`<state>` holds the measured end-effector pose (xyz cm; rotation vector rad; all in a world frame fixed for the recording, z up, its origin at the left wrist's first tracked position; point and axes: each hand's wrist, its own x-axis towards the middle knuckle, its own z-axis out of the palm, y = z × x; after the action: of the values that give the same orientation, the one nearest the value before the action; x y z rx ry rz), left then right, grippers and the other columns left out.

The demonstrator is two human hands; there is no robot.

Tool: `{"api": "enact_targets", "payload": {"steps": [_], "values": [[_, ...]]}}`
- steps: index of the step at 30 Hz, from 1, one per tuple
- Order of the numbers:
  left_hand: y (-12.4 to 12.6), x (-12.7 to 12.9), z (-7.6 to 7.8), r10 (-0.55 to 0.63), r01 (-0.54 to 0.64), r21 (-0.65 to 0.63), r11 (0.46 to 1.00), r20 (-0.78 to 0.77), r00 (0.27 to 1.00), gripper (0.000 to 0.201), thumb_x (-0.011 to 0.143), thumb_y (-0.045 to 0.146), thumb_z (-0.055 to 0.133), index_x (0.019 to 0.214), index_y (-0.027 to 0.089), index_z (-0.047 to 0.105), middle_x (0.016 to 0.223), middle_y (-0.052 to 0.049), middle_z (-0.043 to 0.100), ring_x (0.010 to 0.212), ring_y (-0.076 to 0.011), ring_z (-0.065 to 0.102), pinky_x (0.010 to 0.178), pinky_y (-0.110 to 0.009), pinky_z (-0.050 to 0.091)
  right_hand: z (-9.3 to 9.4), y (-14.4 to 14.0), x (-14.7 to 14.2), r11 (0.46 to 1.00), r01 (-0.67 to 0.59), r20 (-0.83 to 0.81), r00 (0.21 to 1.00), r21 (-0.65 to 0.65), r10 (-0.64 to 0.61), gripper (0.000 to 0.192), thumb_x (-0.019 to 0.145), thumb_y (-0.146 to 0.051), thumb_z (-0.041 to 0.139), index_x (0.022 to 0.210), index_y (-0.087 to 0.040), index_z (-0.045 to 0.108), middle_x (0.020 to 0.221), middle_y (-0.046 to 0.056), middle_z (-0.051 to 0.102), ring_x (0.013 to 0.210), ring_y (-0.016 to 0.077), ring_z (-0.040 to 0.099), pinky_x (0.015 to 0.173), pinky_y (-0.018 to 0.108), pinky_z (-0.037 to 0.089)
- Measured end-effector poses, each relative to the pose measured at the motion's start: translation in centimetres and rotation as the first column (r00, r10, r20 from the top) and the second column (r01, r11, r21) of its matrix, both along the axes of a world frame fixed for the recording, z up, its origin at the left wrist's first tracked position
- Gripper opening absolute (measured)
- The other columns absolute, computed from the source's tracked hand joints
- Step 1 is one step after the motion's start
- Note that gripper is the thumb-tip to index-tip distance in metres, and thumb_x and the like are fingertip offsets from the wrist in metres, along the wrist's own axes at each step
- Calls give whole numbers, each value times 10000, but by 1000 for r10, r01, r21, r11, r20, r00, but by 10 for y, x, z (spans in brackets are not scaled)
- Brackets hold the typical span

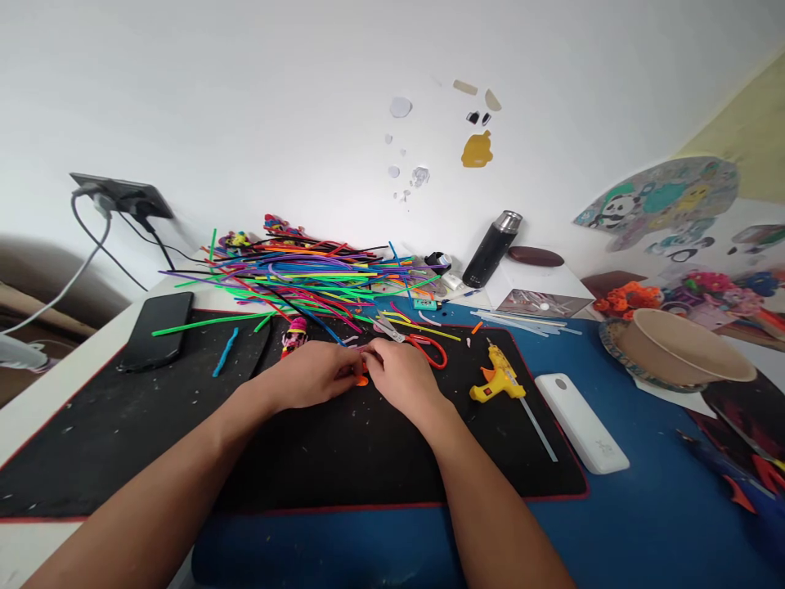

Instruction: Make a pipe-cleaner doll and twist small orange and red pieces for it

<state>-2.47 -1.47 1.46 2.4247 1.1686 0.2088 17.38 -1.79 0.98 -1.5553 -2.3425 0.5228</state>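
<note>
At frame centre, the left hand (316, 372) and right hand (398, 375) meet over the black mat (153, 442), fingertips pinching a small orange piece (362, 380). A close, steady two-handed grip seems best. The piece is bright, mostly hidden, just below the scissors (417, 339).

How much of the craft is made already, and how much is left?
One small colourful figure already lies finished-looking on the black mat. Right now the left hand and right hand pinch a small orange piece together. Lots seems left: a big pile of coloured sticks sits unused, and the glue gun and scissors lie untouched.
</note>
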Motion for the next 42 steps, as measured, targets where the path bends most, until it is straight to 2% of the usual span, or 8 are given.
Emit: {"api": "enact_targets", "payload": {"steps": [4, 7, 11, 14, 21, 28, 36, 42], "values": [[4, -6, 2, 218, -200, -99, 975, 223, 950, 254, 938, 444, 587, 932, 214, 695, 676, 26, 610, 588, -148, 530, 548, -246, 349, 0, 2, 2, 1000, 12, -201, 979, -21, -16, 223, 1036, -318, 534, 1042, -246, 745, 923, 13, 782, 832, 176, 708, 695, 251, 430], [9, -8, 3, 373, -282, -258, 924, 448, 813, 365, 893, 557, 649, 890, 193, 661, 718, 19, 617, 641, -145, 540, 583, -237, 395, 1, 3, 3, 996, 40, -344, 937, -80, -65, 255, 1032, -355, 516, 1007, -230, 736, 842, 6, 754, 751, 164, 681, 669, 240, 438], [13, -8, 4, 509, -268, -446, 854, 610, 607, 454, 809, 617, 735, 875, 182, 619, 731, 15, 620, 633, -138, 557, 605, -251, 448, 1, 3, 3, 985, 31, -506, 855, -170, -115, 277, 1018, -403, 506, 1005, -219, 713, 727, -8, 689, 641, 156, 638, 630, 242, 459], [14, -6, 1, 530, -201, -515, 834, 643, 553, 463, 778, 603, 777, 864, 175, 624, 725, 8, 630, 628, -137, 570, 631, -268, 481, 0, 3, 2, 979, 2, -592, 796, -204, -125, 265, 1004, -401, 516, 1031, -213, 701, 705, -14, 657, 604, 148, 614, 609, 241, 469], [12, 0, -5, 505, -88, -555, 827, 666, 549, 414, 781, 545, 800, 866, 170, 648, 754, -8, 669, 664, -144, 586, 633, -264, 475, -9, 5, -1, 969, -14, -655, 739, -248, -157, 218, 964, -386, 585, 1012, -210, 705, 694, -17, 654, 557, 132, 579, 560, 235, 457], [11, 2, -3, 455, -61, -523, 850, 672, 584, 400, 803, 542, 781, 888, 171, 658, 791, -8, 661, 674, -143, 574, 637, -268, 472, -10, 6, -2, 961, -16, -665, 725, -277, -179, 177, 955, -353, 597, 922, -209, 696, 674, -20, 643, 509, 114, 535, 507, 227, 416], [11, -2, -8, 427, -92, -484, 870, 648, 631, 343, 862, 505, 734, 878, 173, 651, 767, 0, 660, 697, -153, 588, 662, -268, 470, -13, 5, -4, 964, -30, -677, 717, -266, -164, 190, 952, -372, 597, 951, -206, 690, 669, -23, 624, 524, 119, 538, 498, 228, 411], [7, 0, -11, 414, -181, -411, 893, 596, 688, 279, 886, 463, 688, 874, 186, 655, 774, 8, 666, 719, -161, 601, 663, -256, 458, -12, 3, -7, 971, 12, -623, 766, -237, -161, 148, 926, -324, 599, 871, -209, 674, 613, -38, 572, 504, 118, 502, 485, 230, 356]]}}
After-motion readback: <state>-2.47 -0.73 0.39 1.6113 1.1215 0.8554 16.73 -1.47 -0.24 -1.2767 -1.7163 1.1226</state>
